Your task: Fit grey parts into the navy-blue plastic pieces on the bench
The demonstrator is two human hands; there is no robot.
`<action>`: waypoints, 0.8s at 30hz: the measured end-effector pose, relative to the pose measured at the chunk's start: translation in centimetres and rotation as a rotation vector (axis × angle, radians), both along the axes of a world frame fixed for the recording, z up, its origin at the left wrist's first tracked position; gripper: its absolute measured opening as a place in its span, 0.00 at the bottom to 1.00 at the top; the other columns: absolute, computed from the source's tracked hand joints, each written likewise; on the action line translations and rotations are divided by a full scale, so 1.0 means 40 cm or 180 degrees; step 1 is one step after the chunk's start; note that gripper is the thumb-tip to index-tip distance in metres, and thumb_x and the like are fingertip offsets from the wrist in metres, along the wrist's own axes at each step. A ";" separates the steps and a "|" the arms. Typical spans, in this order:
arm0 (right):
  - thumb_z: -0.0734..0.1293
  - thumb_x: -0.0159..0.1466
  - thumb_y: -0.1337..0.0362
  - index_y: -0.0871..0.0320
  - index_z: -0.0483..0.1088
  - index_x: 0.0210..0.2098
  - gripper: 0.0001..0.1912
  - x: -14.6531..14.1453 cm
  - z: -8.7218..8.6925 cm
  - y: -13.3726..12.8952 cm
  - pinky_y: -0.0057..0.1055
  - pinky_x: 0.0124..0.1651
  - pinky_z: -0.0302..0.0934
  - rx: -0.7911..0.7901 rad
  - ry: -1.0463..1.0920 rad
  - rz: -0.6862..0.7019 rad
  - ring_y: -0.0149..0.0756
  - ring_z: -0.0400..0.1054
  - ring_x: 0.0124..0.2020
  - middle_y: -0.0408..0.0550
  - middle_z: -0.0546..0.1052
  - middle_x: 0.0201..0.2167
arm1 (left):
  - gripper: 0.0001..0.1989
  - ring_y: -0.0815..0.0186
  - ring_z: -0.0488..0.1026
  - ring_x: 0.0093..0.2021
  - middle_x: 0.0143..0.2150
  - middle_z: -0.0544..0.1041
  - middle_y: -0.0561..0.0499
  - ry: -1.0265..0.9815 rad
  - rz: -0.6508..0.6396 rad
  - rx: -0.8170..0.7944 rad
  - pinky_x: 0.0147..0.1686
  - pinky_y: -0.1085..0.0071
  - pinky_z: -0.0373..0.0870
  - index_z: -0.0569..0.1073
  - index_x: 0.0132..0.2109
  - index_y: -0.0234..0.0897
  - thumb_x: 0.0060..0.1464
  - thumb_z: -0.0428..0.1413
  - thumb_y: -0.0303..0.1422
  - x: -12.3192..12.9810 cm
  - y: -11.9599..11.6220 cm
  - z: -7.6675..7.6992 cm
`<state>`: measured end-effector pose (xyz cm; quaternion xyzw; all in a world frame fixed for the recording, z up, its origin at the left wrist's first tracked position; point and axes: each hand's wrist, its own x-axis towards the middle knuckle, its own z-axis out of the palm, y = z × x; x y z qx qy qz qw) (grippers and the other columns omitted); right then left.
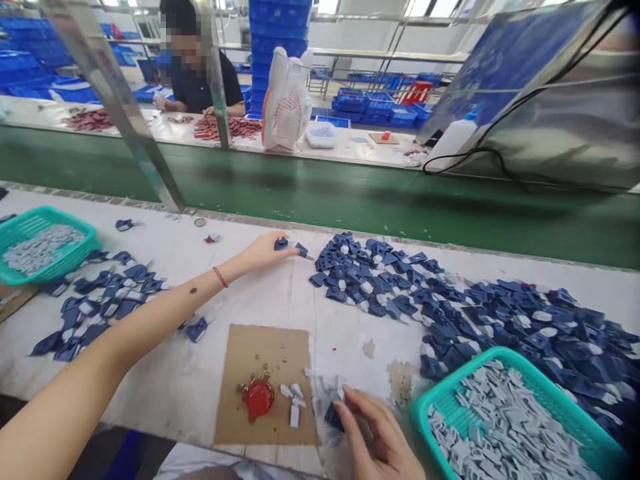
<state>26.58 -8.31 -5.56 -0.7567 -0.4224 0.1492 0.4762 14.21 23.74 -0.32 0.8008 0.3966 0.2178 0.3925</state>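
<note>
My left hand [263,255] is stretched out over the far middle of the table, its fingers closed around a small navy blue piece [281,244]. Another navy piece with a pale tip [303,250] is at the thumb's end, beside the pile of navy pieces [380,273]; whether the thumb touches it I cannot tell. Near the front edge, my right hand [383,433] pinches a navy piece [334,417] with a light grey part at its top. Left of this hand, several loose grey parts [295,417] and a red blob [260,399] lie on a cardboard sheet [265,353].
A green basket [424,417] of grey parts stands at the right, another green basket [83,233] at the far left. More navy pieces [110,293] lie under and beside my left forearm. Beyond the green belt [300,187], a person [205,80] handles dark red pieces.
</note>
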 end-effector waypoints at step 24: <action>0.65 0.64 0.64 0.53 0.76 0.35 0.07 -0.135 0.167 0.145 0.32 0.44 0.62 -0.1249 0.0048 0.2253 0.36 0.70 0.40 0.46 0.73 0.37 | 0.20 0.72 0.70 0.34 0.34 0.79 0.53 -0.2187 0.2094 -0.2896 0.29 0.81 0.67 0.80 0.36 0.37 0.35 0.72 0.41 -0.381 -0.513 -0.004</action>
